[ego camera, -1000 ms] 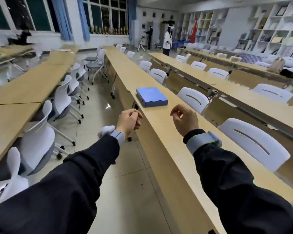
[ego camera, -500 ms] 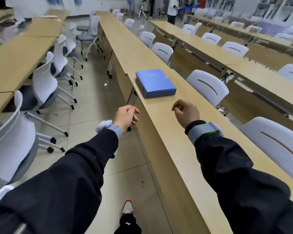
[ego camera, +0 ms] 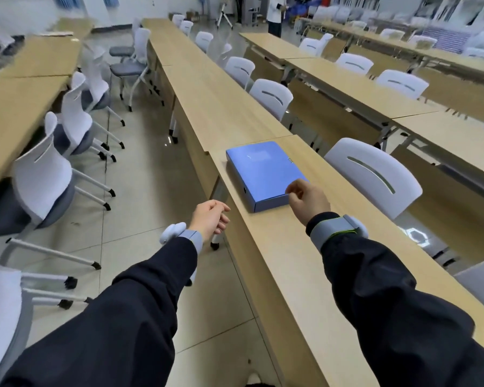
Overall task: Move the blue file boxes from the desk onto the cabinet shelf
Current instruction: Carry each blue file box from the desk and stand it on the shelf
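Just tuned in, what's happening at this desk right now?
A person is reaching for a blue file box that lies flat on a long wooden desk. The right hand is at the box's near right corner, fingers curled, with no grip on it yet as far as the picture shows. The left hand hangs empty, loosely curled, over the aisle beside the desk edge. The box has not been lifted, and no cabinet shelf is clearly in view.

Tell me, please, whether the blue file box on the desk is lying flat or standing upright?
Lying flat. The blue file box rests on its broad face on the desk, lid closed, with the right hand at its near corner.
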`<state>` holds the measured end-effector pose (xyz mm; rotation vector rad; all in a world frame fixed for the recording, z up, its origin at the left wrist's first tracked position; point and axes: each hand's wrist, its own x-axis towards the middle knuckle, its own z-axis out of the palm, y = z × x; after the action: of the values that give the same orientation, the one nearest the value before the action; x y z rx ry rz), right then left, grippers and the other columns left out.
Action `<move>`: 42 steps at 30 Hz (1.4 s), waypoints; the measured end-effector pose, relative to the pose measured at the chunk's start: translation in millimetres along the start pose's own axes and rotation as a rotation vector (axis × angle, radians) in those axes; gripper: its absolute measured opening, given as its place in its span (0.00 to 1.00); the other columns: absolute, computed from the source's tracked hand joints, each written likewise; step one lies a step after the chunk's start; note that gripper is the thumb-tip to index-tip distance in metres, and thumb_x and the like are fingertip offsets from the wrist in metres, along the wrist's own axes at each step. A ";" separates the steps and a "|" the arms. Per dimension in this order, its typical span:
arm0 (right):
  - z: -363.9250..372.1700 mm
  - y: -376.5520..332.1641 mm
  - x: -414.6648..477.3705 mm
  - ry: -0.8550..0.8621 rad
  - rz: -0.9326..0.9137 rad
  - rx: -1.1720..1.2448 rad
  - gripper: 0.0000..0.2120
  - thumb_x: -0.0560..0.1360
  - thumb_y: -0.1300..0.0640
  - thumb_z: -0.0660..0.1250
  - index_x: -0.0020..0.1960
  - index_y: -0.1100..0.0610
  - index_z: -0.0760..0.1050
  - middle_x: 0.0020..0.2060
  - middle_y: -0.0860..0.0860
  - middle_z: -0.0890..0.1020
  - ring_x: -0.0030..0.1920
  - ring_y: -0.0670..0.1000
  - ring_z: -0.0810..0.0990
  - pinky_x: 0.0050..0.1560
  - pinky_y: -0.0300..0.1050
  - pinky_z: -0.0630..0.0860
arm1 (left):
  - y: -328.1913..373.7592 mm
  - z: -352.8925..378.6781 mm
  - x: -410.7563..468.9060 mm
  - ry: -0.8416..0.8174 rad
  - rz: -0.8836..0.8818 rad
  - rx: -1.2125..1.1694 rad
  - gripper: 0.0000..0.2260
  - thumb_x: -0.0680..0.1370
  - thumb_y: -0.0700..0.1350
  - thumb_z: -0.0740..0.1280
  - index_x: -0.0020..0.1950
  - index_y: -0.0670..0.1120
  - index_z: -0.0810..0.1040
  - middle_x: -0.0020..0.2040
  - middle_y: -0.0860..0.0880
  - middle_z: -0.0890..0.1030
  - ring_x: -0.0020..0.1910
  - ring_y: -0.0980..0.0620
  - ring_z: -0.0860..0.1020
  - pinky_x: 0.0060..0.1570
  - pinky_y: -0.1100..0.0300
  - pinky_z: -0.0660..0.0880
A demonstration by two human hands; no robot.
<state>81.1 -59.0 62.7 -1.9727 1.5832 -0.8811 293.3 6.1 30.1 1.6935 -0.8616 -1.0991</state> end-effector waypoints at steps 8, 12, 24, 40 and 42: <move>51.8 47.2 141.0 -0.016 0.103 -0.046 0.08 0.71 0.58 0.59 0.47 0.51 0.74 0.43 0.46 0.77 0.42 0.50 0.73 0.42 0.43 0.67 | 7.5 26.7 138.6 -0.037 -0.143 -0.031 0.06 0.79 0.44 0.58 0.48 0.46 0.74 0.42 0.49 0.76 0.35 0.53 0.73 0.33 0.61 0.71; 78.3 73.5 213.5 -0.086 0.152 -0.116 0.11 0.73 0.58 0.61 0.55 0.55 0.73 0.54 0.52 0.77 0.49 0.54 0.74 0.48 0.46 0.71 | 17.8 40.5 209.6 -0.050 -0.208 0.013 0.08 0.78 0.45 0.59 0.55 0.45 0.72 0.45 0.49 0.73 0.38 0.54 0.72 0.35 0.61 0.70; 114.7 147.2 297.9 -0.270 0.637 -0.262 0.31 0.74 0.48 0.63 0.70 0.62 0.57 0.68 0.61 0.65 0.66 0.63 0.66 0.65 0.56 0.64 | -4.3 77.0 336.0 -0.123 -0.549 -0.016 0.24 0.76 0.55 0.65 0.67 0.45 0.66 0.64 0.47 0.69 0.65 0.46 0.70 0.62 0.47 0.72; 147.0 179.8 303.4 -0.305 1.000 -0.118 0.39 0.70 0.29 0.51 0.68 0.59 0.59 0.64 0.60 0.71 0.61 0.62 0.71 0.56 0.52 0.66 | -1.5 110.2 377.0 -0.297 -0.581 -0.410 0.22 0.74 0.60 0.66 0.64 0.52 0.75 0.63 0.49 0.79 0.58 0.48 0.80 0.57 0.50 0.76; 146.4 178.2 305.3 -0.302 1.026 -0.081 0.41 0.70 0.29 0.49 0.70 0.58 0.58 0.67 0.59 0.69 0.64 0.61 0.69 0.58 0.53 0.64 | 8.1 109.9 385.2 -0.223 -0.556 -0.373 0.28 0.71 0.61 0.70 0.67 0.49 0.74 0.64 0.47 0.78 0.62 0.45 0.77 0.64 0.46 0.72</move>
<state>106.8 -403.0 -103.1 -0.9830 2.0769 -0.0952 328.6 -372.6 -95.9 1.5411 -0.2774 -1.7283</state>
